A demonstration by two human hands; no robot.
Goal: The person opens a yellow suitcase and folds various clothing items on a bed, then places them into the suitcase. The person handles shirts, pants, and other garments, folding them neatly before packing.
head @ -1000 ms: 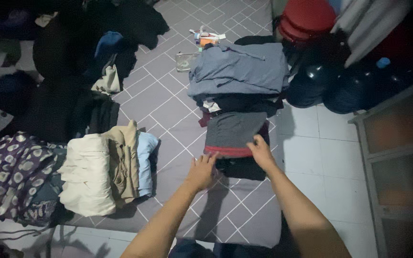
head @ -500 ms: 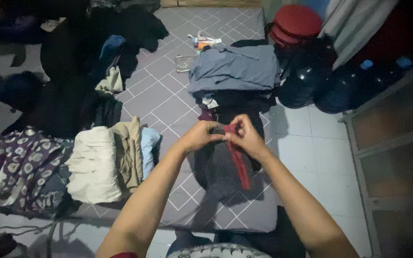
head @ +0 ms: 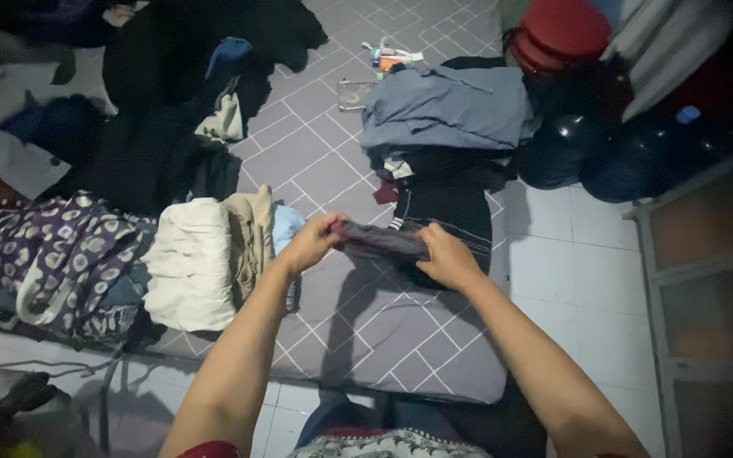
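**Folded dark garment being held between both hands above the mattress**

Head view: A small dark grey garment [head: 381, 242], folded into a narrow strip, is being held just above the middle of the frame. Its left end is being gripped by the left hand [head: 309, 243], the fingers closed around the cloth; its right end is being pinched by the right hand [head: 444, 255], likewise closed on the fabric. Both forearms are being extended upward from the bottom edge of the frame.

Beneath the hands, a grey mattress [head: 400, 339] with a pattern of white lines is being used as the surface, lying on a white tiled floor [head: 570, 271]. Just beyond the held garment, a black garment with thin white stripes [head: 447, 212] is lying flat on the mattress, and above it, toward the upper middle, a grey-blue folded piece [head: 447, 106] is resting on top of a stack of dark clothes.

At the left centre, a cream folded item [head: 188, 263] is lying beside a beige one [head: 252, 225] and a pale blue one [head: 286, 225], all touching. At the far left, a purple cloth with white patterns [head: 53, 254] is spread out. Dark clothing [head: 163, 127] is heaped in the upper left. In the upper right, a red round container [head: 557, 34] is standing above dark blue rounded objects [head: 604, 148]. A pale cabinet [head: 706, 280] is showing along the right edge.
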